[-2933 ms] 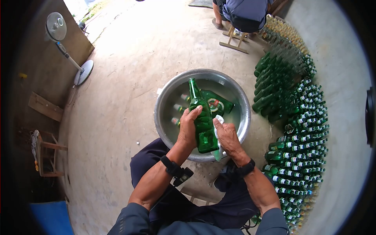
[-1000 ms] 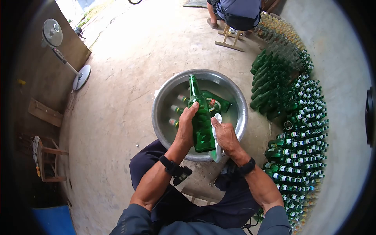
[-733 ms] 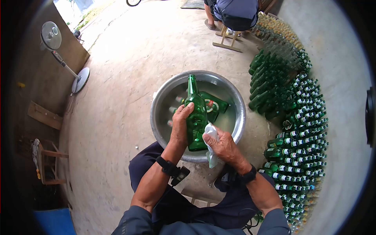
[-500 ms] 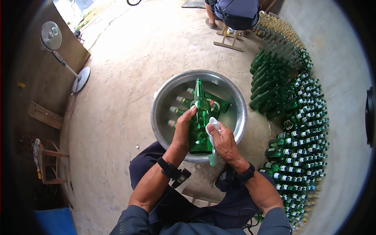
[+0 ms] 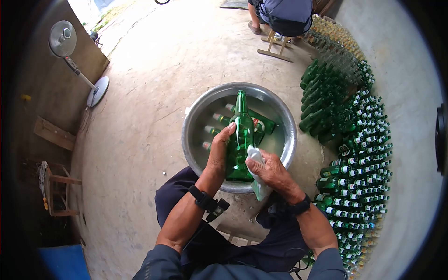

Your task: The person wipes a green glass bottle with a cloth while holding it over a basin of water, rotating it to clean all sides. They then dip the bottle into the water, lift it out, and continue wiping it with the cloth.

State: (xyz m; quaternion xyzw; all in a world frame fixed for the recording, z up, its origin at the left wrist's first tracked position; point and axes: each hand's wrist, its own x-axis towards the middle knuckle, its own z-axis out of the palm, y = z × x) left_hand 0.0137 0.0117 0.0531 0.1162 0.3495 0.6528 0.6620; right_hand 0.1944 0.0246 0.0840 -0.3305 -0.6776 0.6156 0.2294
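Observation:
A green glass bottle without a label stands tilted over the basin, its neck pointing away from me. My left hand is closed around its left side, thumb on the shoulder. In my right hand a whitish cloth is gripped against the bottle's lower right side. Below, a round metal basin of cloudy water holds several green bottles, some with labels and foil-like necks. My fingers behind the bottle and cloth are mostly hidden.
Rows of green bottles line the wall at right, with unlabelled ones lying stacked farther back. Another person sits on a wooden stool ahead. At left are a standing fan and a wooden chair.
My right hand and the cloth have slid slightly down along the bottle's side, and the cloth hangs differently. The left hand keeps its hold. The whole view has shifted a little.

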